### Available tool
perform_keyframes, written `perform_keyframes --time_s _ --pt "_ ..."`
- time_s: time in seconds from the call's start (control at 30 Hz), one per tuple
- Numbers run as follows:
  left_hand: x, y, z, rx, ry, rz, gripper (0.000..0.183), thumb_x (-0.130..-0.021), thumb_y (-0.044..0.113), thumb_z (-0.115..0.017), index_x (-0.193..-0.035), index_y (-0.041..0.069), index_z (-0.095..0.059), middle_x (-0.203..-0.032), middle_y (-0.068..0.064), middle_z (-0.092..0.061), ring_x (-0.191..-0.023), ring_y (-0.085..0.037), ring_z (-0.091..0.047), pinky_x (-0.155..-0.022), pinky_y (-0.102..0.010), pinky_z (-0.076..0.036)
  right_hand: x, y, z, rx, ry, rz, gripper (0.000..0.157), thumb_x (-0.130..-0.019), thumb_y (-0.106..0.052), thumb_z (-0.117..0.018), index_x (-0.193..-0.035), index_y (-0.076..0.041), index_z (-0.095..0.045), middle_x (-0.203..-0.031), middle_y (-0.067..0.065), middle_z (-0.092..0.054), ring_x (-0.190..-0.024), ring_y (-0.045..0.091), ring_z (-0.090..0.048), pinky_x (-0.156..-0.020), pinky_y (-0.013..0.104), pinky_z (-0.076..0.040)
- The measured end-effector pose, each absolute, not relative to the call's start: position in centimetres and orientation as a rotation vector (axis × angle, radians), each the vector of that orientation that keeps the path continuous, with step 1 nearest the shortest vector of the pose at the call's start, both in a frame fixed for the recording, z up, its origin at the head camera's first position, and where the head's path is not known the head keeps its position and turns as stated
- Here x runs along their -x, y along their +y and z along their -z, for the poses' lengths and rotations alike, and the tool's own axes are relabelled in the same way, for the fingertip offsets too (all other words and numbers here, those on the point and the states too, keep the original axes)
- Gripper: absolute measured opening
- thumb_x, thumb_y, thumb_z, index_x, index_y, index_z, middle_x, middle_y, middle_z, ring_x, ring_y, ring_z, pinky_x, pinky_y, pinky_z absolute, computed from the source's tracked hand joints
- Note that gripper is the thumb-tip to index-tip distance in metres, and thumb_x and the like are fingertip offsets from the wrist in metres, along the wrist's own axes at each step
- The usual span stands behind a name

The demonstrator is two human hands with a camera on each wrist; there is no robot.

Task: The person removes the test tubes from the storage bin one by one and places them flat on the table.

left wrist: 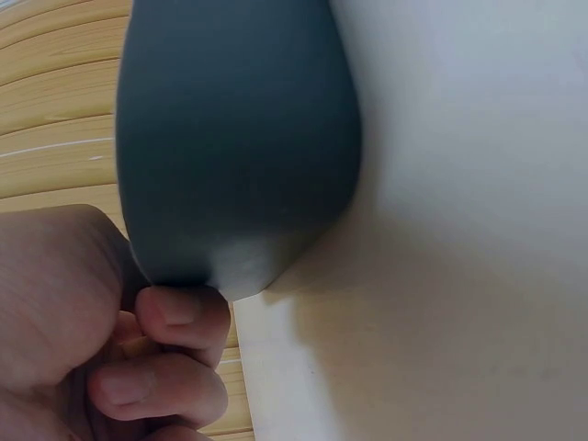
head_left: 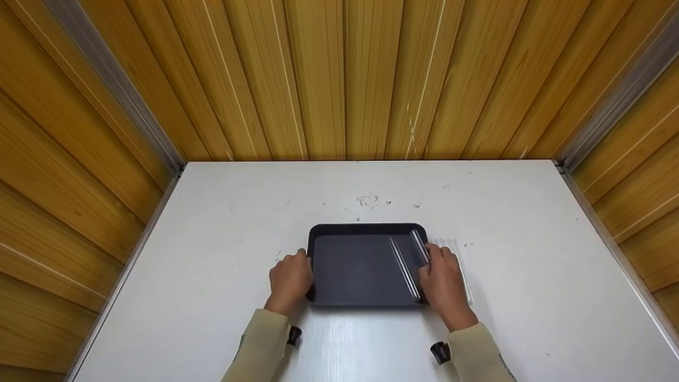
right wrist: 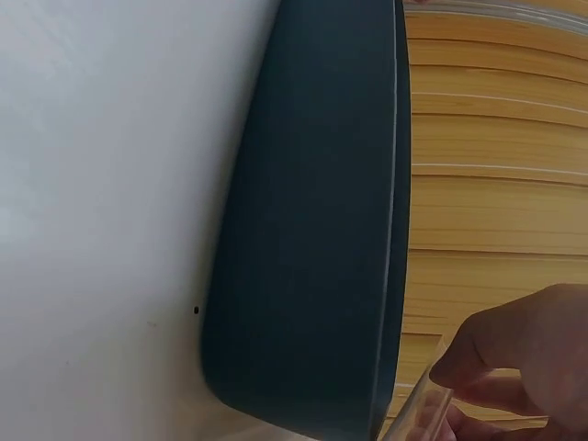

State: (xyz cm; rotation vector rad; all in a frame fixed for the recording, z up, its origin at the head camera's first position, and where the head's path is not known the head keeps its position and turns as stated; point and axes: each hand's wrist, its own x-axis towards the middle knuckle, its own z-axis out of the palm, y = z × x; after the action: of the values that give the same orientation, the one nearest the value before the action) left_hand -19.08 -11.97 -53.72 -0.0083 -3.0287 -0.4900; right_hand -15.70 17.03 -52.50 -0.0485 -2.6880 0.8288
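A dark grey rectangular tray lies on the white table, its inner floor facing up. My left hand grips its left rim; in the left wrist view, curled fingers meet the tray's corner. Over the right rim, my right hand pinches a clear plastic piece between thumb and fingers. A slim clear tube-like piece lies slanted inside the tray, near its right side. More clear ribbed plastic shows just right of the tray, partly hidden by the right hand; its full shape is unclear.
The white table has dark scuff marks behind the tray. Wood-patterned panels stand along the back and both sides, with grey metal strips at the corners. Small black devices sit at both wrists.
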Motion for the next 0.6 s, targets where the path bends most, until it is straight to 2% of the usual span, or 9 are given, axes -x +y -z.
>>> perform_keyframes --time_s 0.17,0.4,0.6 --pt "19.08 -11.99 53.71 -0.001 -3.036 0.497 0.020 -0.096 0.020 -0.057 -0.089 0.003 -0.065 -0.070 -0.014 -0.067 -0.054 -0.024 -0.061 -0.048 -0.039 -0.044 15.72 17.34 52.70 0.055 -2.694 -0.834 0.039 -0.081 0.006 -0.057 -0.120 0.006 -0.059 -0.101 0.024 -0.060 -0.091 0.038 -0.057 -0.079 0.050 -0.048" --pt "19.06 -11.99 53.73 0.010 -3.031 0.489 0.021 -0.097 0.020 -0.056 -0.096 0.002 -0.067 -0.070 -0.013 -0.067 -0.053 -0.021 -0.060 -0.047 -0.037 -0.044 15.43 17.68 52.83 0.042 -2.692 -0.822 0.038 -0.081 0.007 -0.058 -0.119 0.005 -0.060 -0.096 0.021 -0.060 -0.090 0.035 -0.058 -0.077 0.048 -0.048" --pt "19.04 -11.90 53.77 -0.004 -3.027 0.484 0.019 -0.096 0.019 -0.058 -0.088 0.003 -0.065 -0.068 -0.013 -0.067 -0.052 -0.023 -0.060 -0.046 -0.038 -0.044 15.22 17.99 53.00 0.038 -2.696 -0.802 0.038 -0.081 0.008 -0.057 -0.119 0.005 -0.060 -0.096 0.021 -0.060 -0.090 0.035 -0.057 -0.076 0.047 -0.049"
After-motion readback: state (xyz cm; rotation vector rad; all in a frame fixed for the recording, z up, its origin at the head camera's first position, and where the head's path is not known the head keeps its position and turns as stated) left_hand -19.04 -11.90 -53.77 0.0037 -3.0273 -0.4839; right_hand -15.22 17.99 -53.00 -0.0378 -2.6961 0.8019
